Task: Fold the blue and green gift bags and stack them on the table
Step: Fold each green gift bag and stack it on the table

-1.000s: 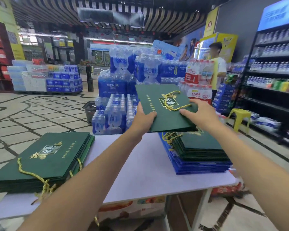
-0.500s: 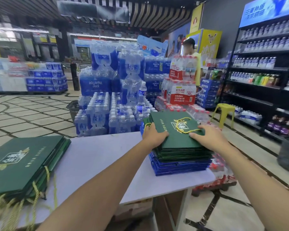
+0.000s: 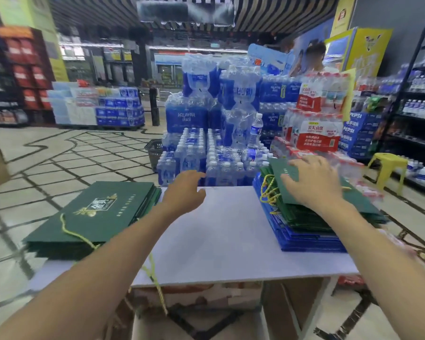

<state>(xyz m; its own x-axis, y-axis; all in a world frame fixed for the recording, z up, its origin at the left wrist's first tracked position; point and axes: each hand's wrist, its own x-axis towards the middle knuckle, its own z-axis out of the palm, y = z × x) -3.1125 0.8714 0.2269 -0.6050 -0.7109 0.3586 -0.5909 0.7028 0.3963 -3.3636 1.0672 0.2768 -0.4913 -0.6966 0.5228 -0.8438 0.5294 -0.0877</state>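
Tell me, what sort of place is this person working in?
Probably a supermarket: shrink-wrapped packs of blue-labelled water bottles stacked on the floor, tall black shelves lined with bottles, and a black plastic shopping basket.

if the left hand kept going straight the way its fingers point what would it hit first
Most likely the shrink-wrapped water bottle packs stacked just beyond the far edge of the table. The left hand hovers open above the tabletop with nothing nearer in that line, though depth is hard to judge.
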